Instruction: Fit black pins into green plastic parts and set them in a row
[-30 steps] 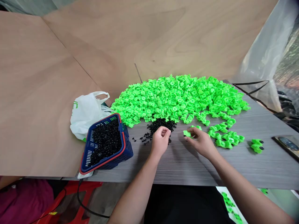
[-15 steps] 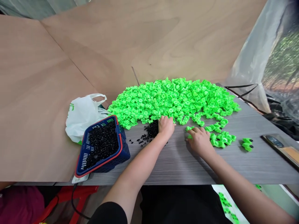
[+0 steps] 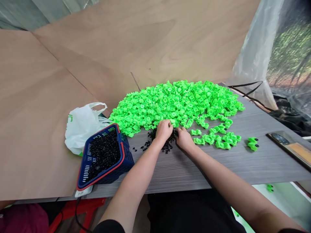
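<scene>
My left hand (image 3: 164, 132) is curled at the front of a heap of bright green plastic toy car bodies (image 3: 170, 100). A green body (image 3: 173, 122) shows at its fingertips, mostly hidden by the hand. Beneath and around that hand lie small black wheel axles (image 3: 167, 147), dumbbell-shaped, loose on the table. Close on the right, my right hand (image 3: 184, 139) has its fingertips pinched together at the edge of the axles. What they pinch is hidden. Several separate green bodies (image 3: 209, 139) lie to the right of it.
A blue basket with a red rim (image 3: 123, 152), full of black axles, stands at left before a white plastic bag (image 3: 81, 126). A green piece with black wheels (image 3: 252, 144) and a phone-like flat object (image 3: 289, 147) lie at right. Part of another person (image 3: 24, 218) shows lower left.
My right hand has moved left from the loose green bodies to the black axles beside my left hand. Green bodies now show where it was. The view has shifted slightly.
</scene>
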The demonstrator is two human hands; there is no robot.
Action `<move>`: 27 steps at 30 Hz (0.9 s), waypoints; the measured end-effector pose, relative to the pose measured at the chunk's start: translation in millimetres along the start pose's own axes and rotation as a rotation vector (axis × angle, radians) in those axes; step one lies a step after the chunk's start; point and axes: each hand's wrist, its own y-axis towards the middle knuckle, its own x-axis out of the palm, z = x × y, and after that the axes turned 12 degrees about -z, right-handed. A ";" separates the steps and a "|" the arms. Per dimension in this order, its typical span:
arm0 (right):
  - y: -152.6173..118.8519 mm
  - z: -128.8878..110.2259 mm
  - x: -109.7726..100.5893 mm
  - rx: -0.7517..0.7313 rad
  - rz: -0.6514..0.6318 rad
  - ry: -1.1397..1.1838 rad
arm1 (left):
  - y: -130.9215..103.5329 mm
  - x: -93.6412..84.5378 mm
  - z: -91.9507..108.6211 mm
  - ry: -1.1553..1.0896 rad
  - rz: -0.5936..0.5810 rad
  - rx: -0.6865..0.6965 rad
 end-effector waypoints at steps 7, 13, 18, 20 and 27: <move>8.8 3.3 -1.3 -0.049 -0.032 0.004 | -9.5 -5.1 -16.4 -0.122 0.067 0.024; -7.5 4.3 2.7 -0.160 -0.027 0.019 | -6.3 3.3 2.8 -0.027 -0.068 0.096; -13.7 3.9 3.6 -0.226 -0.041 0.058 | -1.6 11.4 8.4 -0.024 -0.135 0.034; -14.0 5.7 3.8 -0.247 -0.033 0.079 | -1.0 12.1 9.5 -0.024 -0.126 0.032; -14.2 13.4 5.6 -0.330 0.013 0.246 | -3.5 4.7 10.5 -0.154 0.004 0.043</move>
